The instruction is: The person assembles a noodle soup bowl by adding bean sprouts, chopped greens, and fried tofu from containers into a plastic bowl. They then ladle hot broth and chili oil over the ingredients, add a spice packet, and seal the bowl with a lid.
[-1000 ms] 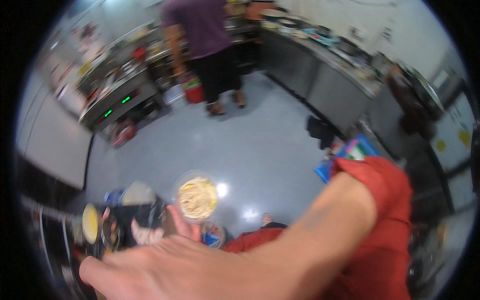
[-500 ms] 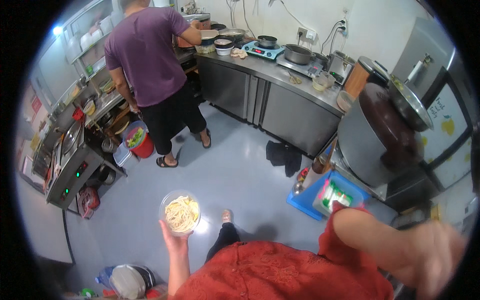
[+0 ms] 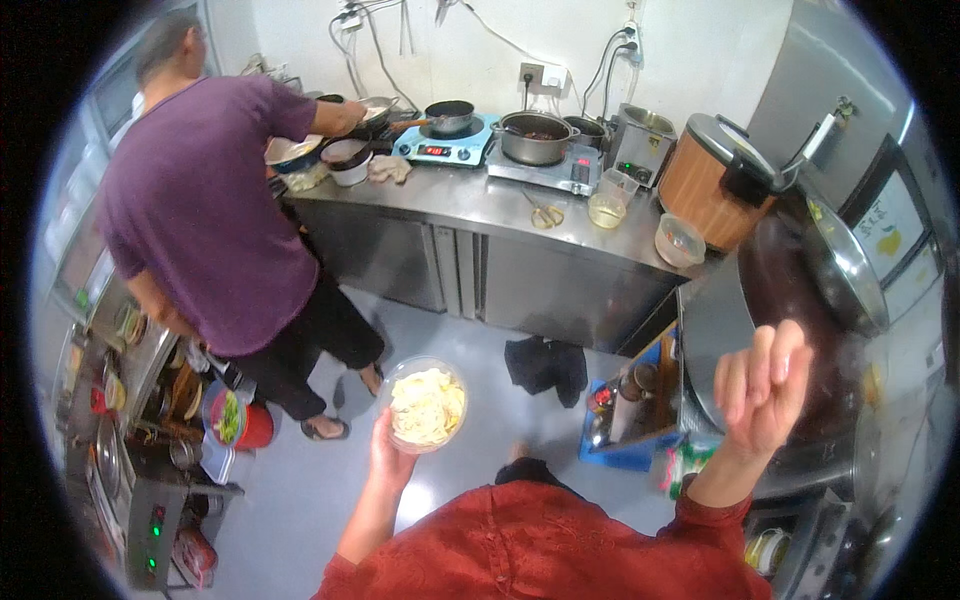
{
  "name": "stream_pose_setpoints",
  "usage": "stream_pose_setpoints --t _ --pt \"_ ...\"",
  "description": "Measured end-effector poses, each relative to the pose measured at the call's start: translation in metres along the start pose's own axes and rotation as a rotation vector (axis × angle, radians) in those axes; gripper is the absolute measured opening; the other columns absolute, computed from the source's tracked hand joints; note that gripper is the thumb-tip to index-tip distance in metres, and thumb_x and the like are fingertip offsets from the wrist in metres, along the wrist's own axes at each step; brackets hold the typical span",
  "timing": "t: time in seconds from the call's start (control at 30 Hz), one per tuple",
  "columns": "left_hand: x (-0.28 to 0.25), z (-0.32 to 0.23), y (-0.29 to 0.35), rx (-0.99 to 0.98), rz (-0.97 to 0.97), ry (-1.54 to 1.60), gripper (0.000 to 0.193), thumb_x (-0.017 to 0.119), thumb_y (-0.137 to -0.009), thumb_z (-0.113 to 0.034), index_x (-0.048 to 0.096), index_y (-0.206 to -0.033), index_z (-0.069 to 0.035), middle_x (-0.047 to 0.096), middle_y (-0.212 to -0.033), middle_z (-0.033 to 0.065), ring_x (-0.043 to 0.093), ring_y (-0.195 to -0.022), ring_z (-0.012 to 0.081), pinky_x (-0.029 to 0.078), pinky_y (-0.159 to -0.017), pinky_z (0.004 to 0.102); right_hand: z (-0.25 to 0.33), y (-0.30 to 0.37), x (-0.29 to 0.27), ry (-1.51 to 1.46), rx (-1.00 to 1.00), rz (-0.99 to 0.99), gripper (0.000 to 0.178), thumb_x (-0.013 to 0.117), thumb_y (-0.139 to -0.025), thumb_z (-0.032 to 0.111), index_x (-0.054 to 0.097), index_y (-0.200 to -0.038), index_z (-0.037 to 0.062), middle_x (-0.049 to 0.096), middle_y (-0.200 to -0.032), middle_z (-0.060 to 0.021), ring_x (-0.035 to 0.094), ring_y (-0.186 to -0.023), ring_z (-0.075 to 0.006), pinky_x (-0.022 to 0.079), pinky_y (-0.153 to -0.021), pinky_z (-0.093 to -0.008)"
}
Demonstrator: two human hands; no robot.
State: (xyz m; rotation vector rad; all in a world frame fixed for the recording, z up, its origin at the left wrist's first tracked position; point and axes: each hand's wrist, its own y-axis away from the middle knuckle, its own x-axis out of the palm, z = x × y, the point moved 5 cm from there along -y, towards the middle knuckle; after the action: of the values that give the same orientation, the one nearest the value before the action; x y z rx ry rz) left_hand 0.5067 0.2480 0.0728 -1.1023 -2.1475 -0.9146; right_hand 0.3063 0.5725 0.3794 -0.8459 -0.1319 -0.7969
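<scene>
A clear round plastic bowl (image 3: 456,435) filled with pale, noodle-like strips (image 3: 428,404) is in front of me, above the floor. My left hand (image 3: 390,452) grips its lower left side, the fingers partly hidden behind it. My right hand (image 3: 765,392) is raised at the right, in front of the large grey pot with a dark red lid (image 3: 805,370). Its fingers are loosely bent and a little apart, and nothing shows in them. Whether it touches the pot I cannot tell; it overlaps it in the picture.
A person in a purple shirt (image 3: 205,215) works at the left end of the steel counter (image 3: 420,190). On it stand a blue induction cooker (image 3: 430,152), a grey pot (image 3: 535,148) and a wooden-look cooker (image 3: 700,185). A dark cloth (image 3: 545,370) lies on the floor; a red bucket (image 3: 258,427) stands left.
I have come closer to the counter, which now looks larger. My right hand has risen from the lower right corner. The bowl remains in my left hand. The person's arm reaches over the pans.
</scene>
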Motion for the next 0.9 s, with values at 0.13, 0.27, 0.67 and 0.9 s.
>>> stream_pose_setpoints --t 0.13,0.27,0.67,0.9 --pt "0.024 -0.005 -0.109 -0.022 -0.018 0.014 0.06 0.038 -0.101 -0.047 0.043 -0.143 -0.004 0.052 -0.142 0.0123 0.05 -0.13 0.0287 0.039 -0.108 0.0431 -0.083 -0.072 -0.076 0.039 0.147 -0.203 0.033 0.041 -0.106 0.033 0.042 -0.083 0.0109 0.04 -0.06 -0.0003 0.044 -0.039 -0.0157 0.039 -0.04 -0.0299" --pt "0.051 -0.017 -0.185 -0.012 -0.036 -0.006 0.062 0.04 -0.099 -0.052 0.045 -0.142 -0.007 0.054 -0.141 0.0108 0.053 -0.127 0.028 0.041 -0.106 0.0439 -0.211 -0.155 -0.144 -0.04 0.419 -0.148 0.028 0.048 -0.103 0.03 0.05 -0.083 0.0101 0.045 -0.063 0.001 0.052 -0.053 -0.0152 0.044 -0.05 -0.029" --pt "0.086 -0.114 -0.393 0.045 0.05 -0.051 0.061 0.029 -0.102 -0.049 0.043 -0.144 -0.007 0.054 -0.14 0.0109 0.052 -0.128 0.028 0.043 -0.105 0.0458 -0.601 -0.357 -0.214 -0.578 0.896 -0.597 0.079 0.047 -0.098 0.056 0.031 -0.141 -0.0079 0.047 -0.133 -0.0295 0.051 -0.126 -0.0408 0.044 -0.107 -0.051" --pt "0.1 -0.145 -0.538 -0.04 0.077 -0.053 0.058 0.028 -0.104 -0.043 0.041 -0.145 -0.005 0.049 -0.144 0.0108 0.048 -0.131 0.0277 0.038 -0.109 0.0422 -0.637 -0.427 -0.23 -0.707 0.749 -0.759 0.059 0.055 -0.097 0.051 0.048 -0.117 -0.0033 0.057 -0.108 -0.0177 0.061 -0.099 -0.0307 0.055 -0.089 -0.0426"
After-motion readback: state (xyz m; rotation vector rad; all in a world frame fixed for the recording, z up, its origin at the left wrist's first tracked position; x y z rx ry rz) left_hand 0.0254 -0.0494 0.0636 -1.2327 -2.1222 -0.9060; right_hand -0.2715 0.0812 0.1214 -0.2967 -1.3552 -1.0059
